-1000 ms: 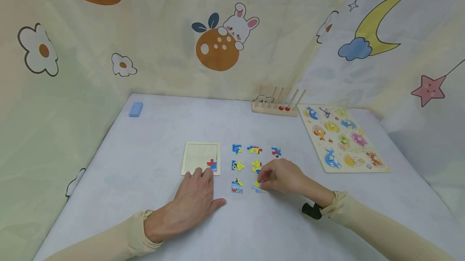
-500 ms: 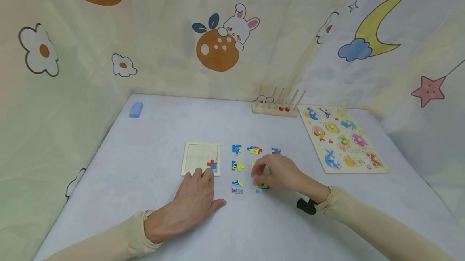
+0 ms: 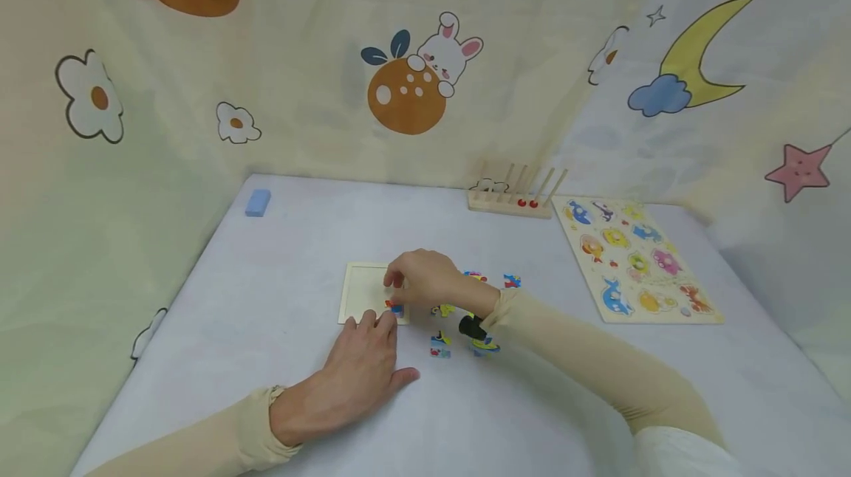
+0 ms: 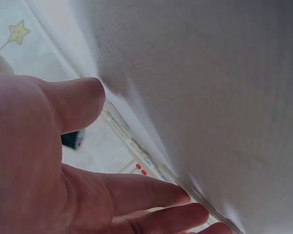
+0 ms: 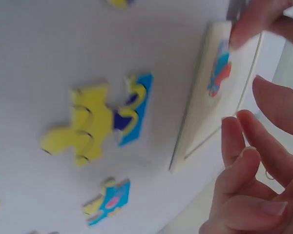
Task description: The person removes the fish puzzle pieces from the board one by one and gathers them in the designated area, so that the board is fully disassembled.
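My left hand (image 3: 355, 362) lies on the table with its fingertips on the near edge of a shallow wooden puzzle tray (image 3: 343, 296). A red and blue jigsaw piece (image 5: 220, 68) sits in the tray's near right corner. In the left wrist view, the fingers (image 4: 146, 192) reach along the tray's edge, thumb apart. My right hand (image 3: 425, 279) hovers over the tray's right side. The right wrist view shows a gap between its thumb and bent fingers (image 5: 232, 141), with nothing seen between them. Yellow and blue jigsaw pieces (image 5: 90, 124) lie right of the tray, partly hidden by my right arm.
An animal peg puzzle board (image 3: 638, 259) lies at the right. Behind stands a wooden rack with upright rods (image 3: 508, 204) and two red beads. A blue block (image 3: 258, 202) rests at the back left. A printed cloth hangs behind the table.
My right hand has moved left from the loose pieces to above the tray. My left hand stays at the tray's edge. The head view has shifted slightly.
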The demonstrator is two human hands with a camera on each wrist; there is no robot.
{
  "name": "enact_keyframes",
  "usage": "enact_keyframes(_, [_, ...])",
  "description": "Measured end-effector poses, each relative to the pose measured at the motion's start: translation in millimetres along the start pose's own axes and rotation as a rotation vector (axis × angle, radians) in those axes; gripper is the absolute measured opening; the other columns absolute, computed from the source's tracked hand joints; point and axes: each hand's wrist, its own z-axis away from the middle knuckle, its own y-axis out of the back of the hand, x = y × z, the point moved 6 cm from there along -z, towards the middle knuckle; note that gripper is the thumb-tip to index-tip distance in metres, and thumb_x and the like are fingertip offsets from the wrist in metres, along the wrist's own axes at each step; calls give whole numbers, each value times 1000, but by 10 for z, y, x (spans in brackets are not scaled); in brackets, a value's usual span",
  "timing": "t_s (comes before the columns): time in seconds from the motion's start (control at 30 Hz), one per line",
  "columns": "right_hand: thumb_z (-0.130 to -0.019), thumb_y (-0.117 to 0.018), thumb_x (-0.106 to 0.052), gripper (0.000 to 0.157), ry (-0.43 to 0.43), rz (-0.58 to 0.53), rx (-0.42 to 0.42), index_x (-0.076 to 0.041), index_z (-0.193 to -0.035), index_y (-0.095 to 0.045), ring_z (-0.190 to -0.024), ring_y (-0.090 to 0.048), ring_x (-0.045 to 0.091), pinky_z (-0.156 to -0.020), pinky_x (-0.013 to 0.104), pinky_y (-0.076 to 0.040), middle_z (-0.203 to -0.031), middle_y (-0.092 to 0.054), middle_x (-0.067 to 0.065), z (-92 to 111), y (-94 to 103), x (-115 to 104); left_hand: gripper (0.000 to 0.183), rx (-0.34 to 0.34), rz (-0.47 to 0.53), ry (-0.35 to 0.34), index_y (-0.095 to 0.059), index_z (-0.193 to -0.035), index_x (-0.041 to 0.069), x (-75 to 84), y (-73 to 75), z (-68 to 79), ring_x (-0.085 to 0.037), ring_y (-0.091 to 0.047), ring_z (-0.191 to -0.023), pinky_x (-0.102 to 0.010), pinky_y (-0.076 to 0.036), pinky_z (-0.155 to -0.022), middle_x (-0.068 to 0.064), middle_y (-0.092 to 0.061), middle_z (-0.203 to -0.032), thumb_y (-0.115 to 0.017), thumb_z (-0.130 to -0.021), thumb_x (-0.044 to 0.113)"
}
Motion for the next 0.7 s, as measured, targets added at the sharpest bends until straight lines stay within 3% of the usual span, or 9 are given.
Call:
enact_keyframes(0.2, [-88,-82,-26,15,-29,48,-60,-17,-100,-78,-84,-60,11,-73,27,-47,-94,-71,-4,-138,-5,-5,75,-10,-2,3,-71,-106,-1,3,-1,0,-22,-50,-80,-34,-39,-66,-4,-49,-91,-69,-83,70])
enact_keyframes(0.7, [-82,-87,-20,10,-10,-55,-110,-19,-86,-78,-81,-61,10,-74,26,-46,-83,-72,-7,-187,-75,60,75,16,-26,10,-72,-104,0,13,1,5,-22,-49,-79,-34,-39,-67,-3,-51,-92,-69,-82,72])
